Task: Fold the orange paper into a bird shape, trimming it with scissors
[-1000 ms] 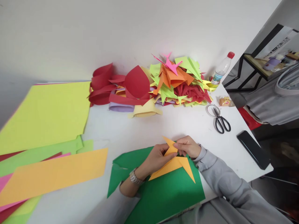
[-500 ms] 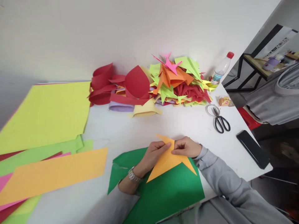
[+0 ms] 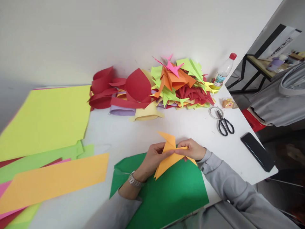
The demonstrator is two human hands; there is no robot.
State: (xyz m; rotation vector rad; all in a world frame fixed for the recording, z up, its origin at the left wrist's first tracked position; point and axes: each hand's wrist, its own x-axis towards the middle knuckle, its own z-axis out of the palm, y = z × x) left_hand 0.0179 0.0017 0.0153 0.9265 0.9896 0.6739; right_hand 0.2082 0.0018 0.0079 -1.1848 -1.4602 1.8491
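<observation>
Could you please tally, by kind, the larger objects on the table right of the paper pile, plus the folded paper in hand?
Folded orange paper: 1
Plastic bottle: 1
Scissors: 1
Phone: 1
Wrapped snack: 1
Ring: 1
Total: 6

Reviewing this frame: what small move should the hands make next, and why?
Perhaps the right hand should press the crease flat: it pinches the folded orange paper near the middle, where the layers overlap, while the left hand holds it close by.
</observation>
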